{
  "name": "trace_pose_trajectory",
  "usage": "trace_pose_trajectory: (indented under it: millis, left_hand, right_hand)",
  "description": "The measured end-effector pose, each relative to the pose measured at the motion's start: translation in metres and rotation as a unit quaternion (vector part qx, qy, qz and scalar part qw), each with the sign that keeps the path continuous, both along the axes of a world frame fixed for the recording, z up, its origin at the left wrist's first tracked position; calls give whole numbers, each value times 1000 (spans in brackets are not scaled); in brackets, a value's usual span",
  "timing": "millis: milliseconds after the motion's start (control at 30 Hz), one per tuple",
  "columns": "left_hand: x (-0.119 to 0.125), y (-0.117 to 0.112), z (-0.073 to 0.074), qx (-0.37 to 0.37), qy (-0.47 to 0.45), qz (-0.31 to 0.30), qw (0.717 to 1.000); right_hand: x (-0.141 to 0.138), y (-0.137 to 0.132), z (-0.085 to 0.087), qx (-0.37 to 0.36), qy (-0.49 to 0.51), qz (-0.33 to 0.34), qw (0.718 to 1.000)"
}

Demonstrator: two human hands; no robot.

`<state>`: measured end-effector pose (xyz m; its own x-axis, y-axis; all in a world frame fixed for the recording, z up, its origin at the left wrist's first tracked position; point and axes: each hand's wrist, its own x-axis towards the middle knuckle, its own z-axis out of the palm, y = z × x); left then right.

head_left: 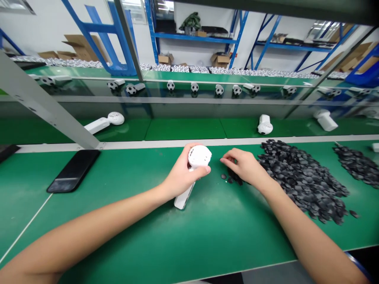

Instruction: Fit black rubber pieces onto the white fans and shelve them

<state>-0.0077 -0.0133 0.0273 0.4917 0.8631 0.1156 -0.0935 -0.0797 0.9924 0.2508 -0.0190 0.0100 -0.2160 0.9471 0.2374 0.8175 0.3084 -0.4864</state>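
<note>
My left hand (189, 169) is wrapped around a white plastic device (199, 156) with a round, slotted head and a long flat handle, which slants down toward the green tabletop. To its right, my right hand (241, 163) is pinched, and a small dark edge, apparently a black plastic piece (220, 159), shows at the fingertips. Under and beside that hand lie a few loose black pieces (224, 176). A large heap of similar black pieces (302, 177) spreads just right of my right wrist.
A black phone (74, 171) lies at left, near a grey metal post (50, 98). Beyond the pale rail, a green conveyor (183, 129) carries more white devices (265, 124). Another black heap (358, 163) sits far right. Black-and-white ball-headed devices (194, 87) line the far side.
</note>
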Motion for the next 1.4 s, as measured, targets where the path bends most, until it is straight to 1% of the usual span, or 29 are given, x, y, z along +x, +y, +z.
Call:
trace_pose_trajectory:
  millis: [33,67,133,167,233,267,300,367,467,600,733,867,1133,1200,1267,1333,1400]
  left_hand:
    - [-1,0,3,28,28,23,999]
    - [-2,0,6,54,57,43,996]
    - [-3,0,11,90,105,62,988]
    - [-3,-1,13,100,123,63,985]
    - [-2,-3,15,113,141,60,982]
    - [-1,-5,15,119,144,57,981]
    - [0,-6,15,125,147,53,980]
    - [1,-9,13,137,156,45,977]
    - [-1,-11,11,160,178,45,970]
    - [-5,-13,11,191,203,38,960]
    - [-5,-12,11,208,239,44,947]
    - [-4,-9,9,218,244,43,944]
    - [-5,-4,5,247,243,49,937]
    - [-4,-4,7,242,241,50,939]
    - [-4,-2,9,224,235,38,945]
    - [-5,1,13,194,224,24,955]
    - [-8,5,16,171,214,21,961]
  right_hand:
    - [-4,-3,2,-24,85,-12,996]
    - [-10,-7,5,-50,168,-19,984]
    - [-23,-17,9,-94,312,-16,945]
    - [-30,-21,10,-107,368,-8,923]
    - [-45,-28,11,-113,447,10,887]
    - [-52,-31,10,-111,472,18,874]
    - [-58,-33,9,-104,490,25,865]
    - [-66,-36,6,-88,507,36,856]
    - [-71,-40,4,-69,500,35,863]
    - [-71,-44,6,-75,470,22,879]
    - [-72,-47,9,-59,433,-2,900]
    - [-72,-47,10,-46,403,-17,914]
    - [-71,-47,10,-59,404,-16,913]
    - [-73,-47,10,-56,392,-12,918]
    - [-73,-47,11,-45,368,-6,929]
    - [-66,-44,15,-40,333,24,942]
    - [-51,-38,21,-54,296,64,952]
